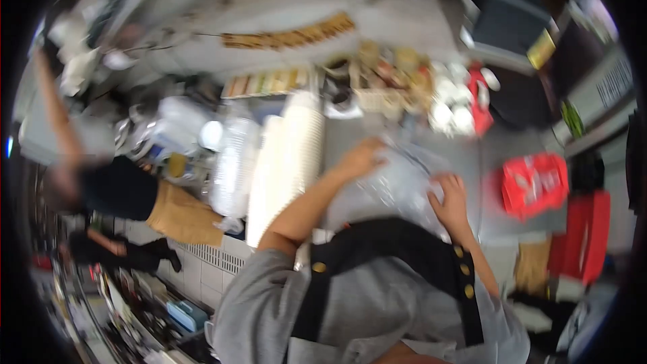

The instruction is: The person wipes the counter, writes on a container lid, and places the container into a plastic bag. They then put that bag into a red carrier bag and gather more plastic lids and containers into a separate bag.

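A clear plastic bag [401, 185] lies crumpled on the metal counter in front of my body. My left hand [362, 160] is at the bag's left side, its fingers curled on the plastic, though motion blur softens them. On the opposite side, my right hand [450, 201] rests by the bag's right edge with thumb and fingers apart. Left of my forearm lie long stacks of white cups or bowls [300, 141], with a stack of clear plastic containers [232, 162] beside them.
A red plastic bag [534, 185] sits on the counter [492, 155] to the right. White-topped containers [451, 98] and a basket [384, 100] stand at the back. A dark screen [509, 20] is at upper right. Another person [121, 185] in a tan apron reaches out at left.
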`<action>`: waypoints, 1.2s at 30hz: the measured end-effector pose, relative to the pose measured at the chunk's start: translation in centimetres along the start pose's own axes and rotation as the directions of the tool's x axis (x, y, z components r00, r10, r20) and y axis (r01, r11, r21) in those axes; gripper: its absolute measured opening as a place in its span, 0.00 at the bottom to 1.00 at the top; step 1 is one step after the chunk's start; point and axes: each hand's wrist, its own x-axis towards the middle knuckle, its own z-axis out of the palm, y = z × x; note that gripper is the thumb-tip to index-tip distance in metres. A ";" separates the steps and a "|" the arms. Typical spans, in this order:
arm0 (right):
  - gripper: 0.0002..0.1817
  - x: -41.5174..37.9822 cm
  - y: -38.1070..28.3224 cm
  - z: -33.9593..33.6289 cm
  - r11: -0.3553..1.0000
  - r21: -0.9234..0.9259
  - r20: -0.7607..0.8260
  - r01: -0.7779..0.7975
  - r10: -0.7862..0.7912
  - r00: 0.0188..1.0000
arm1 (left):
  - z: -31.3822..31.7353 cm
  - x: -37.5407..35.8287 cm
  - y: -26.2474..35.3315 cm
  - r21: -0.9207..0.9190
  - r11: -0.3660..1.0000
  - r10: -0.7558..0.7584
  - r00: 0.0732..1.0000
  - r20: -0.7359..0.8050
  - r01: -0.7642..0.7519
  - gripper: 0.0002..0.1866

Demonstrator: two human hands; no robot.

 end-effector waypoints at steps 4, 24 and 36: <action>0.23 1.4 0.4 2.3 0.984 -0.162 0.135 -0.074 0.097 0.986 | -1.1 2.2 2.5 0.340 0.878 -0.390 0.915 0.101 0.337 0.39; 0.26 1.1 -0.5 2.4 0.958 -0.082 0.357 -0.276 0.287 0.889 | 0.5 0.6 8.1 0.408 0.819 -0.475 0.876 0.084 0.405 0.60; 0.19 0.4 -1.1 2.5 0.958 -0.056 0.289 -0.280 0.284 0.914 | 0.4 0.7 12.6 0.273 0.902 -0.392 0.899 0.194 0.334 0.54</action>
